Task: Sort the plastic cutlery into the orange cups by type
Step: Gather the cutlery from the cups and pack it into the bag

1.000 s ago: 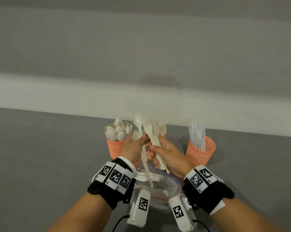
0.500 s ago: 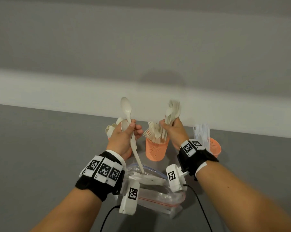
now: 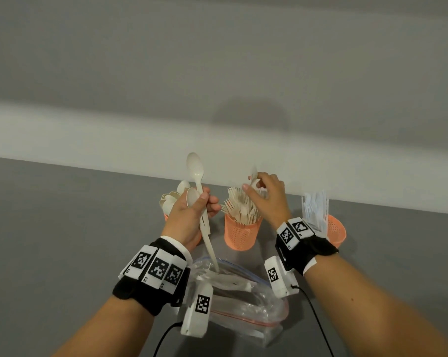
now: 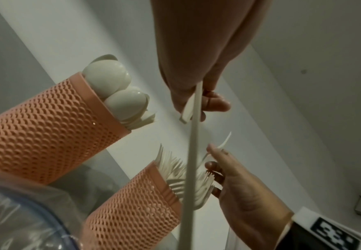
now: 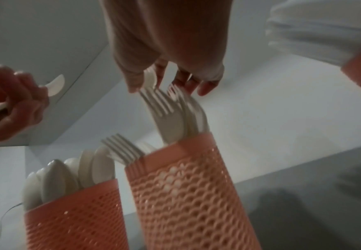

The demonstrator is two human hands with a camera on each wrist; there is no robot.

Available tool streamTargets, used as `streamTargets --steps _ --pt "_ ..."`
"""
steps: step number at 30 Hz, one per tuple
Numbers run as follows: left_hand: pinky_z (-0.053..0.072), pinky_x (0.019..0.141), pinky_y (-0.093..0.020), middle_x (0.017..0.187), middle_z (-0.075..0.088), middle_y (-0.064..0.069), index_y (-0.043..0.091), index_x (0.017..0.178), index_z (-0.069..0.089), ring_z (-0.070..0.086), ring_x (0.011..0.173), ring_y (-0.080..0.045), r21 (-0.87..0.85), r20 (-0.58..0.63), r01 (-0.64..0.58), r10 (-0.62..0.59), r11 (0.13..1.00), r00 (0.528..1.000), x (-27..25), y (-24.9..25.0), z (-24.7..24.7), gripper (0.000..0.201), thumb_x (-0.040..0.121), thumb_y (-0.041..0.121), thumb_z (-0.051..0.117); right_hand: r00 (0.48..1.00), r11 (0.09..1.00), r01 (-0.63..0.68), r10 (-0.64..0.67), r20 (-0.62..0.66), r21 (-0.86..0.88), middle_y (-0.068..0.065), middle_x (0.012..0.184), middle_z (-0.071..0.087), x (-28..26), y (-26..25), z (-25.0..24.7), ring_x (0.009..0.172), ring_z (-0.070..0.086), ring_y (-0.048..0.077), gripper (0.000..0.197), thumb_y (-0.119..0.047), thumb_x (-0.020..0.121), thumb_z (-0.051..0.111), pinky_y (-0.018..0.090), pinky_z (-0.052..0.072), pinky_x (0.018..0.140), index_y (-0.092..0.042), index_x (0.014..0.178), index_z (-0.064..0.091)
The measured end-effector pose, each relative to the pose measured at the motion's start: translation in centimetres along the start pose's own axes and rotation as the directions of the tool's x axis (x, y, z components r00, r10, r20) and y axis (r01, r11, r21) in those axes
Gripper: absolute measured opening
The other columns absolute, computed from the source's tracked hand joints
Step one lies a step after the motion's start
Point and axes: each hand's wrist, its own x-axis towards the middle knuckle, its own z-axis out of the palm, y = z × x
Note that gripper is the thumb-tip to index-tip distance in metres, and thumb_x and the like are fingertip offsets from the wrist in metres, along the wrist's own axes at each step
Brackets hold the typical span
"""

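Three orange mesh cups stand in a row. The left cup (image 3: pixel 166 217) holds spoons (image 4: pixel 109 81), the middle cup (image 3: pixel 240 233) forks (image 3: pixel 239 210), the right cup (image 3: pixel 336 229) clear knives (image 3: pixel 315 210). My left hand (image 3: pixel 204 202) grips two white spoons (image 3: pixel 195 171) upright in front of the left cup, and the long handle reaches down to the bag. My right hand (image 3: pixel 253 186) hovers over the fork cup with fingers spread above the fork tines (image 5: pixel 160 104). Its thumb and forefinger pinch a small white piece, seemingly a spoon (image 5: pixel 150 77).
A clear zip bag (image 3: pixel 246 300) with a few white pieces inside lies on the grey table (image 3: pixel 63 240) between my wrists. A pale wall ledge (image 3: pixel 89 140) runs behind the cups. A black cable (image 3: pixel 318 323) trails from the right wrist.
My right hand carried its bunch of forks over the middle cup and dropped them in, keeping one small piece. The left hand lifted the spoons away to the left and holds them still.
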Motion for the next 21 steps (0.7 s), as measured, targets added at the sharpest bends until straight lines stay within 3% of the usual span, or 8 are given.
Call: streamTargets --steps 4,8,11,15,16,18,20,21 --pt "0.056 0.062 -0.021 0.069 0.057 -0.007 0.007 0.086 0.053 0.059 0.054 -0.012 -0.001 -0.005 0.006 -0.006 1.000 1.000 0.0 0.1 -0.2 0.014 0.095 0.005 0.043 0.998 0.997 -0.054 0.055 0.032 -0.052 0.007 0.107 0.054 1.3 -1.0 -0.8 0.110 0.042 0.024 0.027 -0.031 0.091 0.051 0.041 0.034 0.095 -0.006 0.099 0.059" --pt "0.056 0.063 -0.022 0.069 0.058 -0.007 0.007 0.087 0.053 0.059 0.056 -0.013 -0.009 0.002 0.020 -0.020 1.000 1.000 0.0 0.1 -0.3 0.013 0.095 0.005 0.044 0.971 0.918 -0.024 0.116 0.211 -0.395 0.008 0.130 0.045 0.7 -1.0 0.1 0.123 0.037 0.027 0.031 -0.018 0.092 0.043 0.040 0.031 0.100 -0.007 0.120 0.051" --pt "0.057 0.063 -0.023 0.067 0.060 -0.005 0.006 0.087 0.053 0.061 0.056 -0.013 -0.014 0.023 0.017 -0.017 1.000 1.000 0.0 0.1 -0.3 0.013 0.095 0.005 0.043 0.985 0.947 0.058 -0.003 0.171 -0.316 0.008 0.137 0.043 -0.1 -1.1 0.2 0.126 0.037 0.027 0.050 -0.003 0.086 0.045 0.043 0.032 0.103 -0.017 0.134 0.039" --pt "0.057 0.062 -0.023 0.065 0.063 -0.006 0.005 0.089 0.054 0.063 0.054 -0.012 0.007 0.049 0.014 -0.014 1.000 0.999 -0.3 0.5 -0.4 0.015 0.096 0.004 0.040 0.927 0.819 0.210 0.007 0.375 -0.534 -0.001 0.150 0.032 -0.1 -2.4 0.4 0.144 0.011 0.022 0.039 -0.020 0.098 0.030 0.047 0.009 0.115 -0.021 0.134 0.045" --pt "0.057 0.061 -0.022 0.063 0.065 -0.005 0.004 0.090 0.054 0.063 0.053 -0.011 0.021 0.067 0.020 -0.021 1.000 0.998 -0.3 0.6 -0.4 0.016 0.096 0.004 0.039 0.937 0.842 0.235 -0.063 0.345 -0.485 0.000 0.149 0.034 -0.2 -3.2 0.4 0.144 0.013 0.021 0.039 -0.022 0.099 0.031 0.046 0.010 0.116 -0.020 0.135 0.045" --pt "0.056 0.061 -0.021 0.062 0.067 -0.001 0.005 0.093 0.055 0.064 0.054 -0.010 0.085 0.129 0.038 -0.049 0.996 0.990 -0.4 0.7 -0.3 0.018 0.097 0.006 0.038 0.958 0.962 0.227 -0.192 0.215 -0.153 0.002 0.137 0.046 -0.5 -5.8 0.2 0.133 0.033 0.018 0.039 -0.028 0.098 0.035 0.038 0.029 0.110 -0.020 0.136 0.042" --pt "0.056 0.063 -0.022 0.064 0.069 -0.001 0.005 0.095 0.057 0.065 0.056 -0.010 0.183 0.188 0.045 -0.079 0.982 0.979 -0.6 0.7 0.0 0.022 0.098 0.012 0.036 0.959 0.974 0.146 -0.182 0.217 0.171 -0.001 0.118 0.053 -0.6 -8.3 0.0 0.107 0.050 0.009 0.037 -0.030 0.097 0.042 0.020 0.042 0.089 -0.025 0.134 0.041" --pt "0.056 0.064 -0.023 0.066 0.069 -0.001 0.003 0.095 0.057 0.066 0.057 -0.011 0.220 0.198 0.047 -0.092 0.974 0.976 -0.7 0.6 0.1 0.025 0.099 0.016 0.036 0.952 0.968 0.118 -0.174 0.254 0.222 -0.003 0.108 0.056 -0.6 -9.3 0.1 0.094 0.053 0.005 0.034 -0.026 0.096 0.044 0.013 0.043 0.078 -0.025 0.130 0.045"
